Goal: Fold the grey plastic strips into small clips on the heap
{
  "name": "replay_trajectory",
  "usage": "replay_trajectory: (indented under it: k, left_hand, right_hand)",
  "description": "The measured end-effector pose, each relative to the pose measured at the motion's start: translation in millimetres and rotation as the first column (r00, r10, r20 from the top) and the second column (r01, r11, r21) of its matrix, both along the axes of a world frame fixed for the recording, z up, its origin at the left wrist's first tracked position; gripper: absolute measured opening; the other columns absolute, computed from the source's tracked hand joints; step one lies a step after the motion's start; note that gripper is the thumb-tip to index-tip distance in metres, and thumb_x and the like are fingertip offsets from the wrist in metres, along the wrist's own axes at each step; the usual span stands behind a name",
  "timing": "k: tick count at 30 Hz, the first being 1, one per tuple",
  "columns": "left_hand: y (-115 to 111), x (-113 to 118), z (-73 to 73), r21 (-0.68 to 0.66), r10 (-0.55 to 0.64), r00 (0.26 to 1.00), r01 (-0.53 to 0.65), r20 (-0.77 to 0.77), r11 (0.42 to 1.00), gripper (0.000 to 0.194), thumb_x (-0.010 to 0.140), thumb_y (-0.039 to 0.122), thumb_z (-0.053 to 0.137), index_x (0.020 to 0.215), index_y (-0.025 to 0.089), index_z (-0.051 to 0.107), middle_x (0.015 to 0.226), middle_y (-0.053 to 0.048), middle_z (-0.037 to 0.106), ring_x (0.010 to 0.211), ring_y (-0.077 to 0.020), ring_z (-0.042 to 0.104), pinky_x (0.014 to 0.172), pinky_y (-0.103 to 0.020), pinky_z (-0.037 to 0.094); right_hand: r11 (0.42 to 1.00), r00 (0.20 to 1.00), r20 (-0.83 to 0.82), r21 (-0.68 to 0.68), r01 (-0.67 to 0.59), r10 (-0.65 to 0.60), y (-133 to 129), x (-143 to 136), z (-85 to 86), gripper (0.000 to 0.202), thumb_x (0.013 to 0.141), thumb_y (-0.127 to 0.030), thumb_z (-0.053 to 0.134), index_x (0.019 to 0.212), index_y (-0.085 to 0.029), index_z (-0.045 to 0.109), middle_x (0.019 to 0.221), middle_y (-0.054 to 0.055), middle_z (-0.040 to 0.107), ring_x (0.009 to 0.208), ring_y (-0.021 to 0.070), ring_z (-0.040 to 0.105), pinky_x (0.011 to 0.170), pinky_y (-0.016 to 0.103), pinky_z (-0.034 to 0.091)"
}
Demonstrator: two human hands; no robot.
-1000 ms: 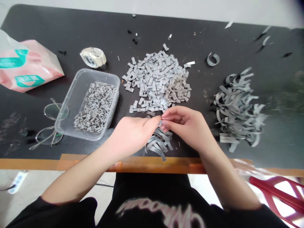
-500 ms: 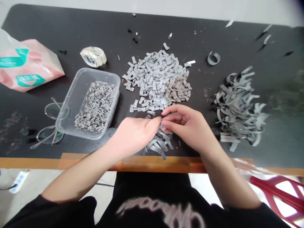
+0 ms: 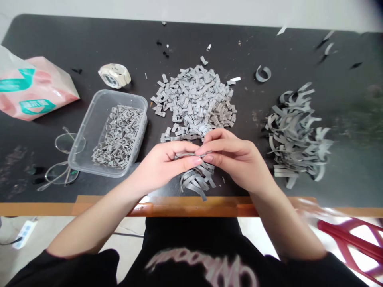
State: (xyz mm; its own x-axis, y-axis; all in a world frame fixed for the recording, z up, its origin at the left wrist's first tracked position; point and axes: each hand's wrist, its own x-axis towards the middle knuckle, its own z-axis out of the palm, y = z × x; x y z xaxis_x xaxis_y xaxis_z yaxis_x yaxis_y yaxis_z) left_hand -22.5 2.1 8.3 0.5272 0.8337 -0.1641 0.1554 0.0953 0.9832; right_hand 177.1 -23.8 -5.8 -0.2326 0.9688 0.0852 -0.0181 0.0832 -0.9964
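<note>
Between my two hands runs a thin grey strip [image 3: 186, 154], held level above the table. My left hand [image 3: 163, 163] pinches it between thumb and fingers. My right hand [image 3: 236, 155] pinches its right end, fingertips almost touching the left ones; whether a small buckle is hidden there I cannot tell. Just below the hands lies a small bunch of loose grey strips [image 3: 196, 181]. Beyond them spreads a heap of folded grey strip pieces [image 3: 197, 95]. To the left, a clear plastic tub [image 3: 89, 119] holds many small grey clips [image 3: 118, 135].
A larger pile of curled grey strips [image 3: 296, 135] lies at the right. Eyeglasses [image 3: 62, 173] rest left of the tub, a white watch [image 3: 115, 75] behind it, and a pink bag [image 3: 38, 87] at far left. The wooden table edge [image 3: 191, 205] runs in front of me.
My left fingers have opened out from a closed pinch, and a strip now shows between thumb and fingers. My right fingers have closed in toward the left ones. The view has shifted slightly.
</note>
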Motion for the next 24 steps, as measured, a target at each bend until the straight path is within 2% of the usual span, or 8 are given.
replay_trajectory:
  k: [2, 5, 9, 14, 17, 20, 22, 24]
  left_hand:
    - [1.0, 0.0, -0.9, -0.097, 0.008, 0.999, -0.003, 0.049, 0.995, 0.012, 0.084, 0.024, 0.072, 0.090, 0.014, 0.076, 0.058, 0.005, 0.058, 0.050, -0.0049, 0.045, 0.049, -0.016, 0.037]
    - [0.9, -0.5, -1.5, -0.174, 0.057, 0.994, -0.039, 0.097, 0.984, 0.015, 0.085, 0.025, 0.072, 0.094, 0.014, 0.073, 0.050, 0.009, 0.043, 0.044, -0.0038, 0.033, 0.043, -0.017, 0.025]
    - [0.3, -0.2, -3.1, -0.239, 0.067, 0.987, -0.031, 0.144, 0.971, 0.018, 0.085, 0.027, 0.073, 0.098, 0.014, 0.071, 0.051, 0.008, 0.045, 0.044, -0.0047, 0.032, 0.042, -0.018, 0.023]
    - [1.4, 1.7, -4.1, -0.245, 0.052, 0.989, -0.016, 0.140, 0.969, 0.017, 0.085, 0.028, 0.074, 0.079, 0.014, 0.068, 0.051, 0.007, 0.048, 0.045, -0.0044, 0.033, 0.042, -0.018, 0.024]
    - [1.9, 0.9, -3.9, -0.199, 0.093, 0.992, -0.075, 0.081, 0.977, 0.017, 0.088, 0.026, 0.072, 0.077, 0.014, 0.069, 0.048, 0.007, 0.044, 0.044, -0.0046, 0.032, 0.041, -0.018, 0.022]
    - [3.8, -2.2, -4.8, -0.191, 0.195, 0.972, -0.169, 0.128, 0.967, 0.013, 0.090, 0.027, 0.069, 0.085, 0.015, 0.071, 0.049, 0.008, 0.041, 0.044, -0.0051, 0.030, 0.041, -0.019, 0.020]
    - [6.1, -4.2, -5.4, -0.198, 0.289, 0.936, -0.250, 0.202, 0.948, 0.011, 0.089, 0.027, 0.070, 0.086, 0.017, 0.072, 0.049, 0.008, 0.038, 0.043, -0.0051, 0.027, 0.042, -0.019, 0.020]
    - [8.4, -5.2, -5.5, -0.197, 0.358, 0.901, -0.315, 0.244, 0.928, 0.009, 0.089, 0.026, 0.070, 0.085, 0.017, 0.071, 0.049, 0.009, 0.035, 0.042, -0.0051, 0.025, 0.041, -0.019, 0.019]
  right_hand:
    - [1.000, 0.997, -0.078, -0.013, 0.011, -0.012, 0.1, 1.0, 0.3, 0.007, 0.089, -0.020, 0.074, 0.090, -0.025, 0.079, 0.102, 0.003, 0.070, 0.099, 0.0173, 0.066, 0.091, 0.032, 0.053]
    - [0.994, 0.977, -0.211, -0.109, -0.011, -0.012, -0.2, 2.4, 0.0, 0.007, 0.095, -0.026, 0.068, 0.096, -0.023, 0.074, 0.091, 0.002, 0.073, 0.085, 0.0156, 0.068, 0.081, 0.031, 0.055]
    - [0.975, 0.968, -0.250, -0.207, -0.078, 0.024, -1.6, 0.8, 0.1, 0.005, 0.095, -0.022, 0.070, 0.100, -0.023, 0.069, 0.067, -0.004, 0.068, 0.065, 0.0112, 0.063, 0.067, 0.024, 0.051]
    - [0.955, 0.980, -0.181, -0.264, -0.133, 0.086, -4.1, -8.0, 0.0, 0.008, 0.093, -0.023, 0.070, 0.088, -0.020, 0.065, 0.071, -0.002, 0.072, 0.065, 0.0109, 0.064, 0.065, 0.024, 0.049]
    - [0.983, 0.999, -0.037, -0.186, -0.010, 0.003, -4.2, -10.2, -1.1, 0.007, 0.093, -0.023, 0.068, 0.088, -0.020, 0.065, 0.073, -0.002, 0.071, 0.070, 0.0128, 0.066, 0.067, 0.026, 0.050]
    - [0.995, 0.967, 0.236, -0.010, 0.104, -0.099, -1.8, -6.7, -3.7, 0.005, 0.092, -0.017, 0.065, 0.089, -0.021, 0.068, 0.080, 0.000, 0.072, 0.075, 0.0147, 0.067, 0.071, 0.028, 0.051]
    - [0.991, 0.917, 0.388, 0.118, 0.054, -0.097, 0.1, -4.8, -7.8, 0.009, 0.092, -0.014, 0.065, 0.090, -0.021, 0.072, 0.089, 0.002, 0.074, 0.083, 0.0171, 0.068, 0.079, 0.032, 0.052]
    - [0.974, 0.867, 0.493, 0.221, -0.052, -0.066, 1.0, -6.8, -14.7, 0.010, 0.092, -0.015, 0.067, 0.094, -0.021, 0.075, 0.097, 0.005, 0.076, 0.092, 0.0202, 0.069, 0.087, 0.035, 0.052]
